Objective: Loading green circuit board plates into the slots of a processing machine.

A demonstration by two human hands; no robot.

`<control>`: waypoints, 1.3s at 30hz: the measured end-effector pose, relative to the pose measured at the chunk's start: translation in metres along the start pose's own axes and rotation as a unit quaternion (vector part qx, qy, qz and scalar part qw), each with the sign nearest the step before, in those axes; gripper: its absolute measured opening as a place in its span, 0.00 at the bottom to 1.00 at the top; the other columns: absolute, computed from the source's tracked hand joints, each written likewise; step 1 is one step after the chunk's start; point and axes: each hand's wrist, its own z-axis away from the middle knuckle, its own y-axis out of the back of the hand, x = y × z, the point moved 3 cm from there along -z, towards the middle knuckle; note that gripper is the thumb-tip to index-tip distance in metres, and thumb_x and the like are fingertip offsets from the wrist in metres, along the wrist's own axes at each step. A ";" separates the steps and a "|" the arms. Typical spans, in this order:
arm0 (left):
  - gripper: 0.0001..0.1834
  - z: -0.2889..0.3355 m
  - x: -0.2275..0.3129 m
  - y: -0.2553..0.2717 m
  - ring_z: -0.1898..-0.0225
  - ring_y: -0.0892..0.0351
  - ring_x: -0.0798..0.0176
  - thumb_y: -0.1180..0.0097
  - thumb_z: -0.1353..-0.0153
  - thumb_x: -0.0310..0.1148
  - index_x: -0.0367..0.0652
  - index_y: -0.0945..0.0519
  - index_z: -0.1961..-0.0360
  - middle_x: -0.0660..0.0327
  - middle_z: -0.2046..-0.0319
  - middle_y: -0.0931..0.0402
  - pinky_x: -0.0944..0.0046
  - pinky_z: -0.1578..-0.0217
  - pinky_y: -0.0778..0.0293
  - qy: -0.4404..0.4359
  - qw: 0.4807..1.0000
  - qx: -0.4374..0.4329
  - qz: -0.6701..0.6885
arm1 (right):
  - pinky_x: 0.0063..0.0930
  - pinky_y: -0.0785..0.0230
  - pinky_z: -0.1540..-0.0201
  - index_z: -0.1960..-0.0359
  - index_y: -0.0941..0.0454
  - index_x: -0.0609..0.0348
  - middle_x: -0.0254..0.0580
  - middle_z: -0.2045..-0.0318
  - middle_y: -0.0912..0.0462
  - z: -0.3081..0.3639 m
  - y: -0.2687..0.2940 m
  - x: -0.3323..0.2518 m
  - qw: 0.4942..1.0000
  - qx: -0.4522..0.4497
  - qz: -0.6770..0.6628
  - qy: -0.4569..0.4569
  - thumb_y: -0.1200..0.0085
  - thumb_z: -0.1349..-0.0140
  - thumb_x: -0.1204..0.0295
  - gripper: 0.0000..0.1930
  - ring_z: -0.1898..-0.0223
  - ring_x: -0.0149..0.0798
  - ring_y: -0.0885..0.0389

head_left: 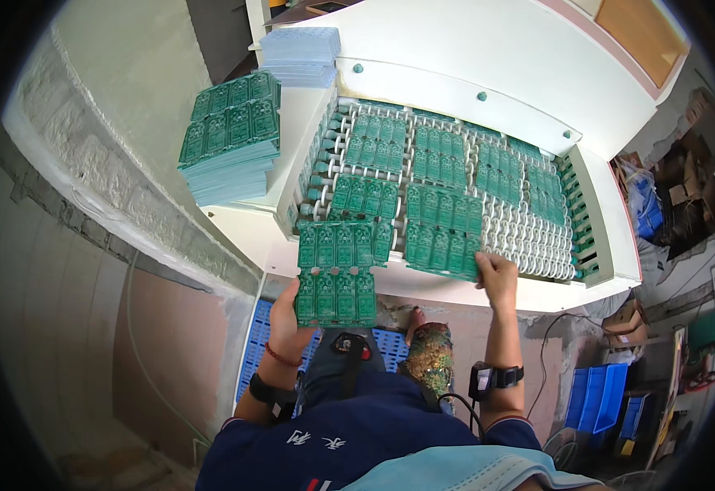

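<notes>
- In the head view, white lettering crossed the chest of the navy shirt [357,452]; the fine pattern on the boards was too small to read.
- A white machine's near rim [537,293] curved between the person and a bed of rollers [529,237] carrying rows of green circuit panels.
- Bare white wheels lay open right of the front panel [443,233], reaching toward the machine's right end wall [619,233].
- On the left ledge, a tall stack of green panels [231,123] stood in front of pale blue sheets [300,49], bordering the bed's left side.
- The left hand [286,315] was closed around the left edge of a held panel [337,296], which appeared in front of the near rim and partly covered another panel behind.
- The right hand [498,278] had its fingers curled in at the front panel's near right corner; whether they pinched it or only touched it could not be told.
</notes>
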 end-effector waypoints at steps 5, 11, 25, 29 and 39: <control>0.20 0.004 0.001 0.000 0.54 0.26 0.56 0.63 0.37 0.34 0.31 0.33 0.49 0.49 0.53 0.29 0.59 0.53 0.30 0.015 1.000 -0.020 -0.006 | 0.17 0.43 0.89 0.76 0.22 0.70 0.32 0.90 0.31 -0.009 0.067 0.028 0.998 0.044 -0.038 -0.008 0.46 0.43 0.71 0.11 0.91 0.24 0.36; 0.18 -0.001 -0.007 -0.005 0.56 0.25 0.58 0.59 0.39 0.27 0.29 0.33 0.50 0.50 0.55 0.27 0.62 0.54 0.29 0.010 0.997 -0.055 -0.050 | 0.25 0.34 0.77 0.72 0.20 0.65 0.42 0.86 0.25 -0.007 0.099 0.034 0.951 0.195 0.213 0.112 0.42 0.49 0.69 0.10 0.83 0.31 0.26; 0.16 0.009 -0.019 -0.019 0.58 0.23 0.58 0.57 0.40 0.24 0.29 0.31 0.51 0.51 0.57 0.26 0.61 0.57 0.26 0.025 0.997 -0.041 -0.053 | 0.42 0.38 0.46 0.59 0.27 0.71 0.63 0.56 0.26 0.007 -0.055 -0.036 0.824 0.048 0.382 0.416 0.42 0.51 0.56 0.27 0.51 0.56 0.28; 0.15 0.011 -0.016 -0.017 0.58 0.23 0.58 0.57 0.41 0.23 0.29 0.30 0.52 0.51 0.58 0.25 0.60 0.57 0.26 0.020 0.999 -0.021 -0.041 | 0.42 0.38 0.46 0.60 0.27 0.73 0.63 0.56 0.26 0.014 -0.057 -0.035 0.824 0.062 0.394 0.404 0.43 0.50 0.56 0.27 0.51 0.56 0.28; 0.15 0.000 -0.025 -0.022 0.56 0.25 0.59 0.56 0.40 0.23 0.29 0.31 0.52 0.51 0.56 0.27 0.60 0.55 0.27 0.036 0.996 -0.071 -0.043 | 0.41 0.32 0.54 0.68 0.23 0.66 0.58 0.63 0.22 0.024 -0.049 -0.049 0.834 0.072 0.360 0.411 0.41 0.51 0.60 0.19 0.59 0.54 0.23</control>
